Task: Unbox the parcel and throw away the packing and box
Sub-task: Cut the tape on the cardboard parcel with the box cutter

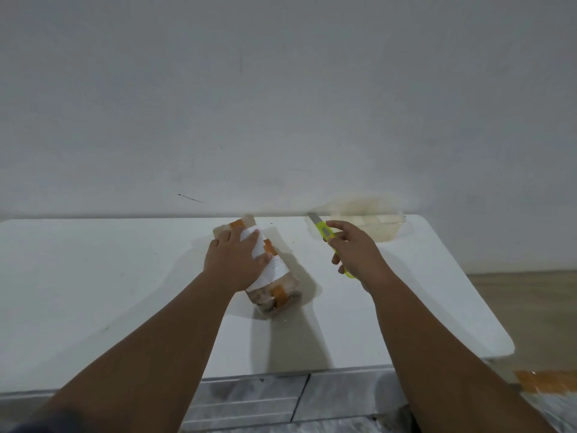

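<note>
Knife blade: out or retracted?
Out. A grey blade tip projects from the far end of the yellow-green knife held in the right hand, away from the parcel.

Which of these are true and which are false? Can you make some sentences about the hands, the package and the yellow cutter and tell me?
1. The left hand rests flat on the parcel. True.
2. The parcel is already cut open. False: its orange tape and white label look intact.
3. The right hand holds a yellow-green cutter. True.
4. The cutter's blade touches the parcel. False: the blade points away, towards the wall, clear of the parcel.
5. The parcel lies on the floor. False: it lies on the white table.
</note>
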